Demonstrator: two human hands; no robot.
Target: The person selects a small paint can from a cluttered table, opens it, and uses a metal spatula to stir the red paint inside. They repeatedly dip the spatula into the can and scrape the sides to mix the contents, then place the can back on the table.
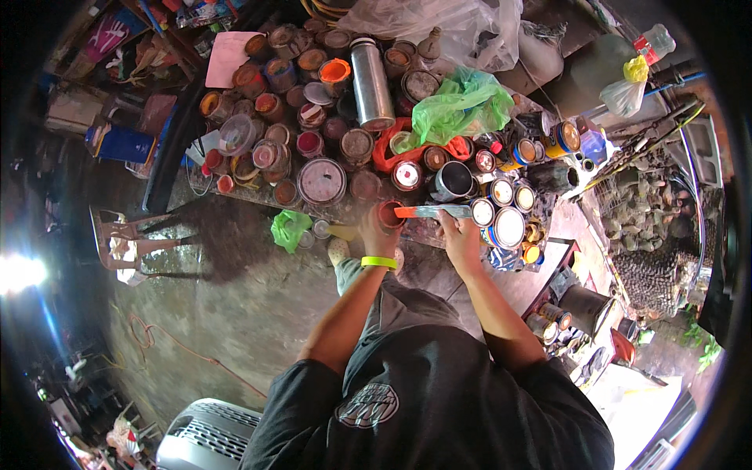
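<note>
1. One left grip [371,233], wearing a yellow-green wristband [379,262], is grasping one small, round, reddish cup [391,215] at the near edge of the crowded tabletop [249,197].
2. One right grip [459,235] is grasping one flat, narrow strip [435,211], blue-grey with an orange-red end; that end is lying over the cup's mouth, and whether it is touching the rim I cannot tell.
3. The cup is showing a dark red inside; how full it is being kept is hard to make out.
4. Just beyond the strip, one wide metal can with a dark interior [453,181] is standing, its contents being too dark to name.
5. Four pale-topped round cans [509,227] are clustering right of the right grip.
6. Farther back, one can of bright orange paint [335,72] is standing beside one tall silver metal cylinder [372,86].
7. One crumpled, translucent green plastic bag [462,102] is covering parts of the containers behind the hands; a second, smaller green bag [290,229] is hanging low, left of the left grip.
8. Fingers are hiding the cup's side; the picture's dark round rim is cutting off the outer clutter.
</note>
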